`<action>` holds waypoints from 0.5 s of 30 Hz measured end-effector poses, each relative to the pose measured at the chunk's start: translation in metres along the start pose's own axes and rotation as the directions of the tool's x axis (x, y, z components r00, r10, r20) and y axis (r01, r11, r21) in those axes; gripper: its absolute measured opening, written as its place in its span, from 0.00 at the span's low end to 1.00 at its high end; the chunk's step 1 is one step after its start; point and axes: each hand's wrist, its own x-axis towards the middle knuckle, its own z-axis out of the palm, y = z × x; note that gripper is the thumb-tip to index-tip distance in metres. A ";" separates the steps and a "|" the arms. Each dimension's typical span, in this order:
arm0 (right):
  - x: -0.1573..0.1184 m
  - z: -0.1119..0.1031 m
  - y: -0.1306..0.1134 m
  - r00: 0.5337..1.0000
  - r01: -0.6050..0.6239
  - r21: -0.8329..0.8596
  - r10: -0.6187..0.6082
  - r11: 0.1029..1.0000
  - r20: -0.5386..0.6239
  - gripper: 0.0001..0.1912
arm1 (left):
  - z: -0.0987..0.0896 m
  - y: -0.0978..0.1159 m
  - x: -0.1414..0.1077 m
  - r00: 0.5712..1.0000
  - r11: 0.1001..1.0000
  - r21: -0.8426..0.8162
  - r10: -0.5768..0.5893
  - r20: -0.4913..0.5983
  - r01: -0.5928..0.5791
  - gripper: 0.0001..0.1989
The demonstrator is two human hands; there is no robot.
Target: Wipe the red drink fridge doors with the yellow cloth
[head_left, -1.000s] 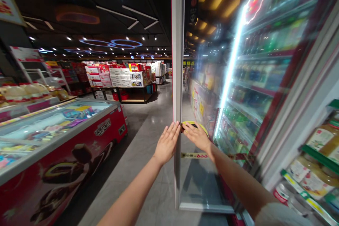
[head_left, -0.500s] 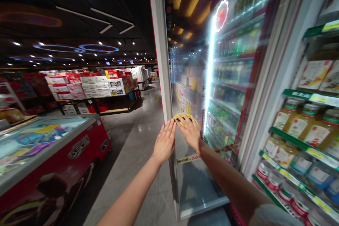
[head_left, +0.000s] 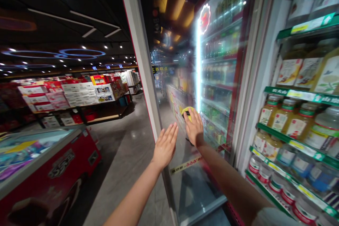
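Note:
The glass door of a drinks cooler stands swung out, with a pale metal frame along its left edge. My right hand is at the glass, palm toward a yellow and black cloth-like item that shows past its fingertips. Whether the fingers grip that item or only press on it is hidden. Beside the door's frame, my left hand is raised flat with fingers stretched out, holding nothing.
Shelves of bottled drinks and jars fill the right side. At the lower left is a red chest freezer. Stacked boxes stand on a display beyond a grey floor. Lit cooler shelves show through the glass.
My hands have moved apart, the right one further right with the yellow and black item. The view has turned right, and the door frame now lies further left and tilts more.

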 end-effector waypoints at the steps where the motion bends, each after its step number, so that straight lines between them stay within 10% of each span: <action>1: 0.002 -0.001 0.009 0.997 -0.055 -0.009 0.055 0.998 -0.050 0.34 | 0.000 0.001 0.001 1.000 1.000 0.006 -0.015 0.003 0.014 0.42; 4: -0.013 -0.001 0.023 0.976 -0.168 -0.012 0.165 0.986 -0.146 0.33 | 0.001 0.006 0.004 0.998 0.998 0.021 -0.065 0.000 0.065 0.41; 10: -0.033 -0.010 0.034 0.987 0.068 0.015 -0.070 0.998 0.142 0.32 | -0.002 0.018 0.020 0.999 0.999 0.011 -0.034 -0.025 0.034 0.41; 15: -0.016 -0.025 0.071 0.989 0.067 0.048 -0.072 0.997 0.127 0.34 | 0.001 0.037 0.048 0.999 1.000 0.009 0.027 -0.032 -0.026 0.39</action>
